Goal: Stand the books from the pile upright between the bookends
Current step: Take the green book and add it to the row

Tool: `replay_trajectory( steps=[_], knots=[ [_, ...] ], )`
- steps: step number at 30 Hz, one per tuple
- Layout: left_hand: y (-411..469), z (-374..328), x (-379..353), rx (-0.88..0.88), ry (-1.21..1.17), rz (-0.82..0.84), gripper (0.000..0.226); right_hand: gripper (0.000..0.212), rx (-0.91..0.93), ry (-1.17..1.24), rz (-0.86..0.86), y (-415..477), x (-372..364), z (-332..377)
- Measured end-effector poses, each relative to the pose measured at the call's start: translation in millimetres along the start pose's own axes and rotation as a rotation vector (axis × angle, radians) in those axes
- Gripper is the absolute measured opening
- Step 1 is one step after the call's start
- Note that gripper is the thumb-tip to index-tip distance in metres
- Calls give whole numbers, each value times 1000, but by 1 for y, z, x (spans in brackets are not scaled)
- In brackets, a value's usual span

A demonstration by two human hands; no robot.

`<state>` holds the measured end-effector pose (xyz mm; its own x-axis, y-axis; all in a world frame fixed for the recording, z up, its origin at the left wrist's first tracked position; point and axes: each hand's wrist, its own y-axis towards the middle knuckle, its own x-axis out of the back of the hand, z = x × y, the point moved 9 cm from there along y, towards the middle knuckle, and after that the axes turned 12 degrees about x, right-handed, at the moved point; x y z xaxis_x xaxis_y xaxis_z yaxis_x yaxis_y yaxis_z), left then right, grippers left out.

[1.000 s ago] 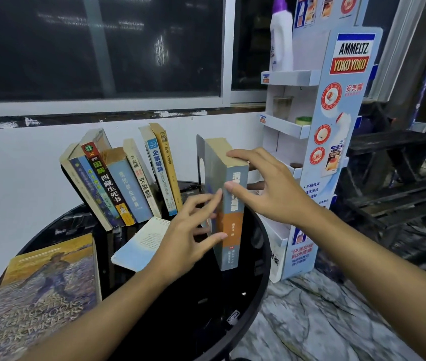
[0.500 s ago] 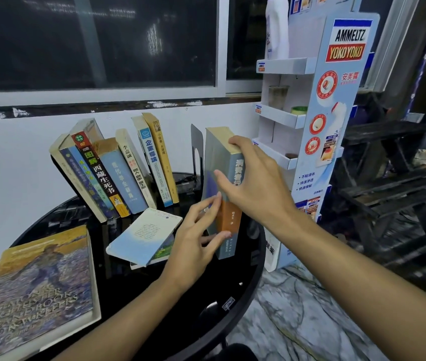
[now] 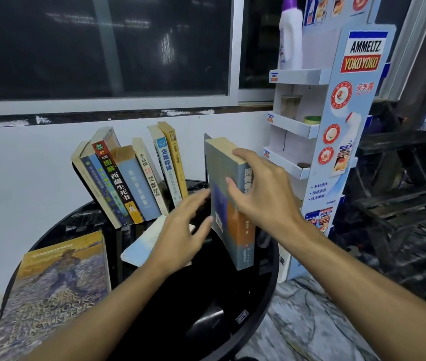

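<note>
A thick grey and orange book (image 3: 240, 230) stands nearly upright on the round black table (image 3: 206, 313), against a grey metal bookend (image 3: 206, 138) behind it. My right hand (image 3: 261, 194) grips this book near its top, fingers over the top edge and thumb on the cover. My left hand (image 3: 180, 235) reaches with straight fingers into the gap left of the book, its thumb close to the cover. It holds nothing. Several books (image 3: 131, 181) lean to the left in a row. A thin pale-blue book (image 3: 139, 248) lies flat under my left hand.
A large illustrated book (image 3: 58, 290) lies flat at the table's front left. A cardboard display stand (image 3: 342, 142) with a white bottle (image 3: 290, 35) stands close on the right. Dark wooden benches (image 3: 404, 204) are further right. The white wall runs behind the table.
My right hand has closed round the top of the thick book. My left hand has slid up and forward into the gap beside the book.
</note>
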<state>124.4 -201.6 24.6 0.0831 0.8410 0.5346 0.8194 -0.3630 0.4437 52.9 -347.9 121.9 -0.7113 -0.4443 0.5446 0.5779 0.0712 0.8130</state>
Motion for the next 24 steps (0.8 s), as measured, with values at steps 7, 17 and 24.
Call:
replay_trajectory(
  steps=[7, 17, 24],
  knots=[
    [72, -1, 71, 16, 430, -164, 78, 51, 17, -15, 14, 10, -2, 5],
    [143, -10, 93, 91, 698, -78, 101, 47, 51, -11, 38, 40, -19, 7],
    [165, -2, 92, 112, 733, -42, 70, 44, 77, -3, 27, 68, -33, 2]
  ],
)
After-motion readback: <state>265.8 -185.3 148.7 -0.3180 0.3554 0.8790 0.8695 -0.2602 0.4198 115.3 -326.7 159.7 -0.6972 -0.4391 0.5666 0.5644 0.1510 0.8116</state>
